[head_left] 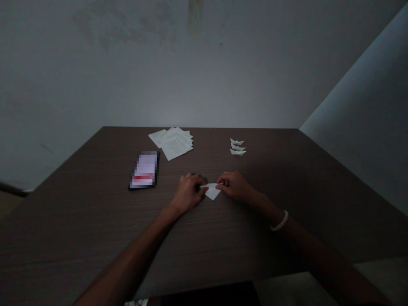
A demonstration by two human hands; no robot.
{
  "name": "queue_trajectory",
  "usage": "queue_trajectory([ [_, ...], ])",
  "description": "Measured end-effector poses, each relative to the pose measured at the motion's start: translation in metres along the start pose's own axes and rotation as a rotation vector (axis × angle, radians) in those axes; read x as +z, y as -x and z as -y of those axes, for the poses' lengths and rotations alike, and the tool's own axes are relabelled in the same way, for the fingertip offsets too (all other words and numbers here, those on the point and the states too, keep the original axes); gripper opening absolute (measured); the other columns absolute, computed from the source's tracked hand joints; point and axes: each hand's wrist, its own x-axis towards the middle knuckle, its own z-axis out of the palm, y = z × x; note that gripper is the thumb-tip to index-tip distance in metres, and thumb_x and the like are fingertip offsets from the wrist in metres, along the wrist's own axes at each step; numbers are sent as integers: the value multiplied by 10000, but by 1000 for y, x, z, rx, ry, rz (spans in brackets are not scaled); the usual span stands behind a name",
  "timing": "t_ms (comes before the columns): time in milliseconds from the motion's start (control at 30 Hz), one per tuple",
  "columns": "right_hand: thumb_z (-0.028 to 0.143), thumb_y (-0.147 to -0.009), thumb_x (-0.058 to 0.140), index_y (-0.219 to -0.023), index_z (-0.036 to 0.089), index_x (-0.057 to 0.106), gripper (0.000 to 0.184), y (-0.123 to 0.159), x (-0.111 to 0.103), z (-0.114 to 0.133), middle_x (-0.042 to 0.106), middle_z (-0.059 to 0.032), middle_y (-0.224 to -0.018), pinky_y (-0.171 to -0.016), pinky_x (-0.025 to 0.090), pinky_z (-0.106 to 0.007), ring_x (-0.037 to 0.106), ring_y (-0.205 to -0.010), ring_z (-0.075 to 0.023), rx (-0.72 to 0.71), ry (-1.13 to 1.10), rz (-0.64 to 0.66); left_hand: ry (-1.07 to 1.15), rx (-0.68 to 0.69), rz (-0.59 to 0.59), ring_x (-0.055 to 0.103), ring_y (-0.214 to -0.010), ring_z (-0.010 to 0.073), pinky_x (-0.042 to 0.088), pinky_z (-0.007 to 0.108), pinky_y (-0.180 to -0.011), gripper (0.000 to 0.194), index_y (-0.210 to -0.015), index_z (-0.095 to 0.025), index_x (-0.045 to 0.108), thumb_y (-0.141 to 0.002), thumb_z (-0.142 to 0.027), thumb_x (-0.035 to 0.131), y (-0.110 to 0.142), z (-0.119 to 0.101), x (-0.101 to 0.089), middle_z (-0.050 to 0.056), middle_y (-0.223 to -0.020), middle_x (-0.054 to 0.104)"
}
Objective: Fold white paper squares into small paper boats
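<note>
I watched remotely as the left hand (188, 193) and right hand (237, 185) pinched opposite ends of the folded paper (212, 193) over the counter (204, 242), presumably steadying it, with paper boats (238, 148) and sheets (175, 144) beyond, probably leaving working room.

no words I can read, tiny print on the loose papers (176, 144), too small for me, phone screen (145, 165) all blurry squares
</note>
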Motion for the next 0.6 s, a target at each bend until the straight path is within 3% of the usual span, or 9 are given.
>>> queue_trajectory([
  [600, 204, -902, 588, -910, 171, 700, 117, 13, 2, 0, 659, -60, -876, -767, 446, -278, 578, -835, -165, -309, 133, -42, 24, 175, -10, 534, -882, 209, 394, 347, -792, 122, -878, -217, 728, -857, -205, 608, 0, 9, 0, 38, -895, 675],
])
